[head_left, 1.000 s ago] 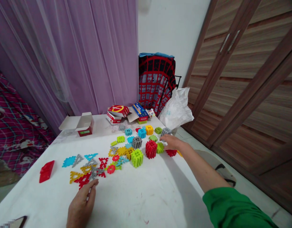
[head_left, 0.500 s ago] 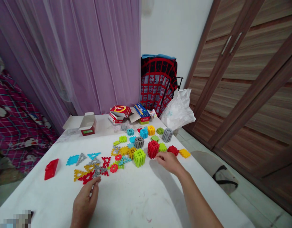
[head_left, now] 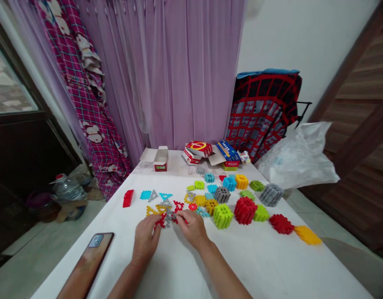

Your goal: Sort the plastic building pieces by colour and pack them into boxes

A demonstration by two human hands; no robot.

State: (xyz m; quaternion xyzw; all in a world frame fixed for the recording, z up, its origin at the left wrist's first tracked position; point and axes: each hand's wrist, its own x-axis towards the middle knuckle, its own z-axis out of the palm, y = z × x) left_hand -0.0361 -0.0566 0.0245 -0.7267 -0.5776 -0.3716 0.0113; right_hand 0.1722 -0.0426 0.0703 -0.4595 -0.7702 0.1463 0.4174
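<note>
My left hand [head_left: 145, 237] is at the near edge of a pile of flat toothed building pieces, its thumb and fingers closed on a red triangular building piece [head_left: 161, 221]. Just right of it, my right hand [head_left: 193, 228] has its fingers bent together beside a grey building piece [head_left: 168, 217]; what lies in its pinch is mostly hidden. Bits of red show around its fingertips. Behind both hands are yellow triangles [head_left: 151, 210] and a red triangle [head_left: 178, 206]. A lime-green block [head_left: 223, 216] of stacked pieces stands to the right.
Stacked blocks in red [head_left: 245, 210], grey [head_left: 271, 195] and yellow [head_left: 241, 181] spread rightward. Opened boxes [head_left: 199, 149] line the back edge near a white plastic bag [head_left: 298, 158]. At left lie a phone [head_left: 88, 263] and a red piece [head_left: 128, 198].
The view has turned left. My right hand has left the red block's side and come over beside my left hand, which has reached forward into the flat pieces.
</note>
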